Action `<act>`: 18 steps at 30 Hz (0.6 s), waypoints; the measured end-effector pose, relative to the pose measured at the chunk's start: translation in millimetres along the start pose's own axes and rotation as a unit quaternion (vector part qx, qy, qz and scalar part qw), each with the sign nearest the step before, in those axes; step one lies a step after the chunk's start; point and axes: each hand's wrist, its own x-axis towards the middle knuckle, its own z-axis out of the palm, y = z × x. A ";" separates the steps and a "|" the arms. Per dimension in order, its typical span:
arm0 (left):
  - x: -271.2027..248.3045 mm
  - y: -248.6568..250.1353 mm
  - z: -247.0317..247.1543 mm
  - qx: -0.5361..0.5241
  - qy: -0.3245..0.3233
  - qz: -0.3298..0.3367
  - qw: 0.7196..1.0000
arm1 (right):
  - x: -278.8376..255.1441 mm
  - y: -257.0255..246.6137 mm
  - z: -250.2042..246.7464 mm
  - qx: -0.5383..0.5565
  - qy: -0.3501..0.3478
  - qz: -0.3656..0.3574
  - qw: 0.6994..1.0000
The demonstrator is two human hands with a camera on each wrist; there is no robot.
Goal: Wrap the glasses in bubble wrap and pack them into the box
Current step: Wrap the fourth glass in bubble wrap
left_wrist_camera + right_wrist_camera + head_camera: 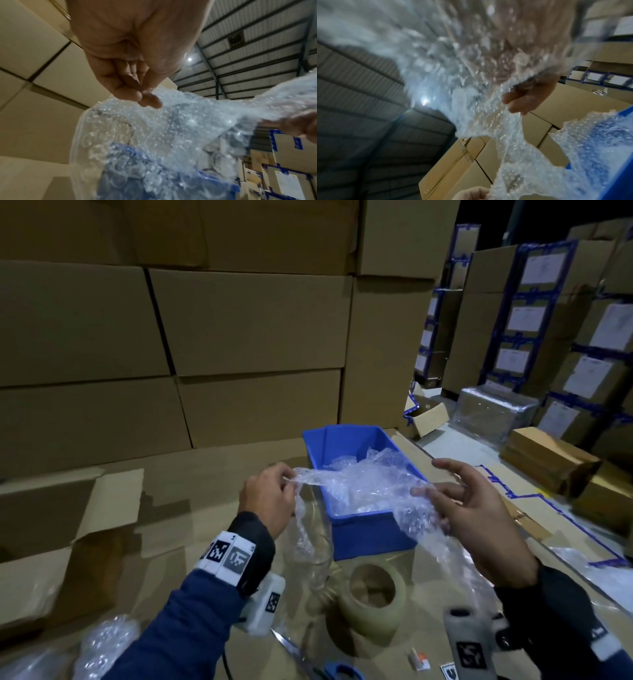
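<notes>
Bubble-wrap sheet (356,486) stretched in the air between two hands, above the near end of a blue plastic bin (346,440). Left hand (270,494): thumb and fingertips pinch one edge of the sheet, the other fingers curled; the pinch shows plainly in the left wrist view. Right hand (479,508): thumb and a finger hold the opposite edge, the remaining fingers spread and loosely extended; the sheet drapes down over the palm side. The bin stands on flattened cardboard (212,474) and already holds crumpled bubble wrap (373,467). A clear drinking glass (317,556) stands upright just left of the bin's near corner, seen partly through the hanging sheet. A roll of packing tape (371,594) lies near it. Stacked cartons (239,320) rise behind.
</notes>
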 end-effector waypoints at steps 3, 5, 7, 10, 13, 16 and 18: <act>-8.6 -10.1 -15.2 -0.006 0.011 -0.003 1.000 | -10.8 4.9 5.5 -0.016 -0.031 -0.002 0.999; -17.1 -17.3 -24.8 -0.032 0.029 0.009 0.999 | -19.0 10.0 13.1 -0.019 -0.064 -0.005 0.998; -28.5 -25.4 -35.8 -0.057 0.050 0.012 0.997 | -26.7 12.5 21.3 -0.020 -0.099 0.002 0.995; -50.0 -39.6 -56.5 -0.092 0.083 0.021 0.992 | -38.3 10.0 36.8 0.006 -0.138 0.009 0.990; -72.3 -54.2 -73.5 -0.118 0.089 0.035 0.988 | -51.3 5.6 58.6 0.027 -0.189 -0.007 0.981; -94.0 -71.1 -84.9 -0.094 0.063 0.050 0.992 | -64.9 6.8 85.3 0.039 -0.229 -0.008 0.973; -107.5 -87.5 -89.2 -0.075 0.062 0.051 0.994 | -75.2 11.0 102.1 0.037 -0.242 0.002 0.970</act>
